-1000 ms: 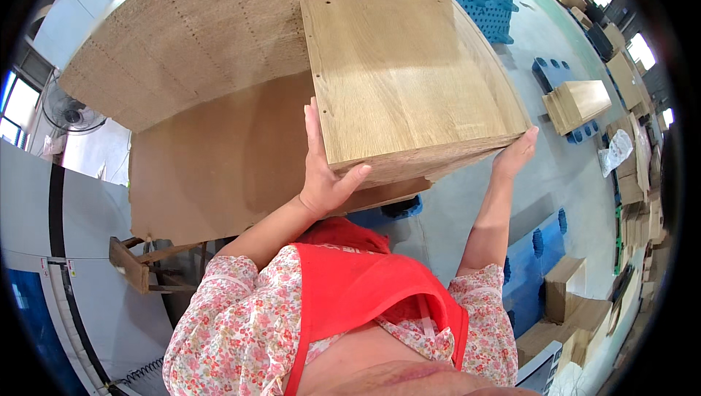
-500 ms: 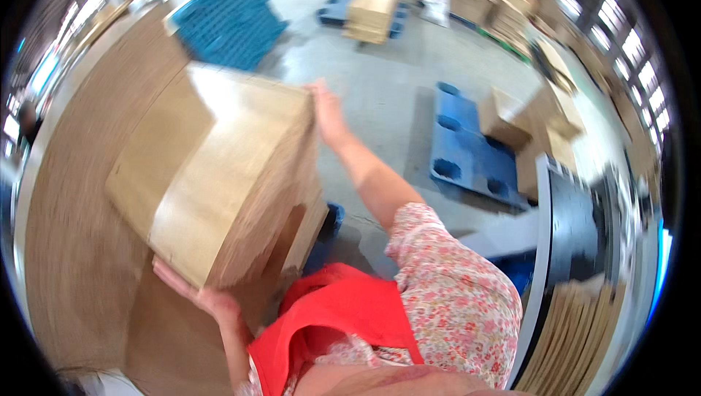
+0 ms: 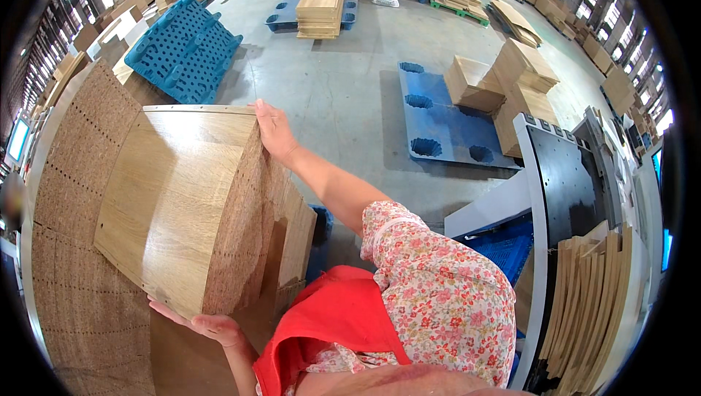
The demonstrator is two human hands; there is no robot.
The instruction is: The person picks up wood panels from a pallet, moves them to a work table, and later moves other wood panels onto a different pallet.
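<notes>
A tall stack of wood-grain panels (image 3: pixel 171 188) stands in front of me at the left, its smooth top board catching the light and its rough chipboard edges facing right. At the near end, my left hand (image 3: pixel 208 325) lies along the board edge with fingers outstretched, bracing it. My right hand (image 3: pixel 276 131) reaches to the far right corner, fingers bent over the edge. Between them the hands hold the top of the stack by its two ends. The left fingertips are partly hidden under the board.
More chipboard stacks (image 3: pixel 77 250) with rows of holes adjoin on the left. A teal pallet (image 3: pixel 182 49) leans behind. Blue pallets (image 3: pixel 431 122) carry panels at the right and far middle. A grey-framed machine (image 3: pixel 537 199) with wooden strips (image 3: pixel 584 308) stands on my right.
The blurred view has steadied and swung, so the floor and pallets sit further left. Both hands remain on the near and far ends of the panel stack.
</notes>
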